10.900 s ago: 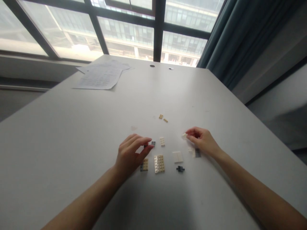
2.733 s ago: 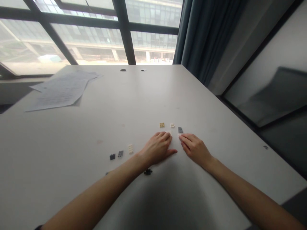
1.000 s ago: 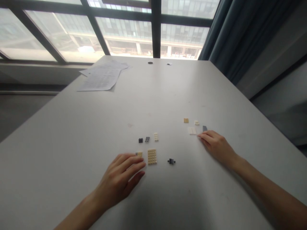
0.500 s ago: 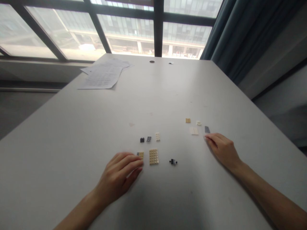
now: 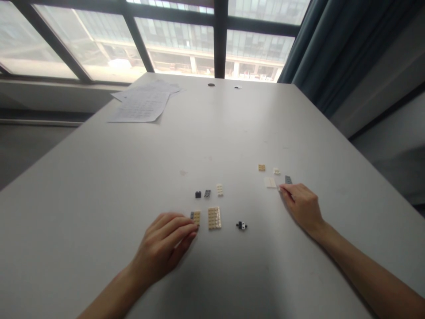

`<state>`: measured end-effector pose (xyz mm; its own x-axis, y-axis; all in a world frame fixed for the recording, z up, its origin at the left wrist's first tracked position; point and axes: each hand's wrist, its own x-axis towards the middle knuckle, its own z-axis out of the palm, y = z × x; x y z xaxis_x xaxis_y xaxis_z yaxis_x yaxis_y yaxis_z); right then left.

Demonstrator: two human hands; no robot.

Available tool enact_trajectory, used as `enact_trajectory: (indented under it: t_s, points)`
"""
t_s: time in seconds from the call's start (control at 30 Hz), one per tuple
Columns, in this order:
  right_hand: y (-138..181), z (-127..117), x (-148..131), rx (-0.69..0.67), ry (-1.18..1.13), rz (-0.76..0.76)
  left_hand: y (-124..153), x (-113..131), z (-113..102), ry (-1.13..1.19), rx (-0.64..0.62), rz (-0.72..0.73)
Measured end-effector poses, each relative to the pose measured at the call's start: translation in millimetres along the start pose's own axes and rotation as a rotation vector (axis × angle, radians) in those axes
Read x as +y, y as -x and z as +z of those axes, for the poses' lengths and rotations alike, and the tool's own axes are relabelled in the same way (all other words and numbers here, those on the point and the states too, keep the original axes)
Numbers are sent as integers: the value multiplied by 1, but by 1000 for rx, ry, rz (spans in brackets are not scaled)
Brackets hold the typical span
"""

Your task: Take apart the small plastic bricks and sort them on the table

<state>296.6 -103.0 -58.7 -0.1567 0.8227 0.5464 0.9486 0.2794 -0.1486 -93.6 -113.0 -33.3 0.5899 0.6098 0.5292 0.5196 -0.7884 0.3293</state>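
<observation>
My left hand [image 5: 166, 246] lies palm down on the grey table [image 5: 99, 199], fingers stretched, fingertips touching a small tan-and-grey plate [image 5: 195, 217]. Beside that lies a larger tan studded plate [image 5: 214, 218] and a small black piece [image 5: 241, 225]. Farther back sit a black brick [image 5: 198, 194], a grey brick [image 5: 207, 193] and a cream brick [image 5: 219, 189]. My right hand [image 5: 300, 206] rests flat on the table, fingertips at the edge of a white flat tile [image 5: 270, 182], just below a grey plate [image 5: 288, 179]. A tan plate [image 5: 261, 167] and a tiny white piece [image 5: 276, 171] lie beyond.
Printed paper sheets [image 5: 142, 104] lie at the far left of the table. Two round holes [image 5: 211, 85] mark the far edge by the window. A dark curtain [image 5: 318, 48] hangs at the right. The table's right edge drops off near my right arm.
Since 2.7 s ago my left hand has pulled back from the right group to the tan-and-grey plate. In the last second my right fingertips have shifted slightly between the white tile and the grey plate.
</observation>
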Motion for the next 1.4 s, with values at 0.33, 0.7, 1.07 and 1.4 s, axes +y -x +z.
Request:
enact_trajectory:
  t_s: [0.33, 0.7, 1.07, 1.4]
  points:
    - [3, -11, -8, 12, -146, 20, -1, 0, 2, 8, 17, 10]
    - [2, -15, -21, 8, -318, 227, 0, 0, 2, 40, 7, 33]
    - [6, -4, -18, 14, 7, 119, 9, -6, 4, -61, -44, -4]
    - [17, -19, -71, -113, -277, -355, 11, 14, 2, -155, -516, 93]
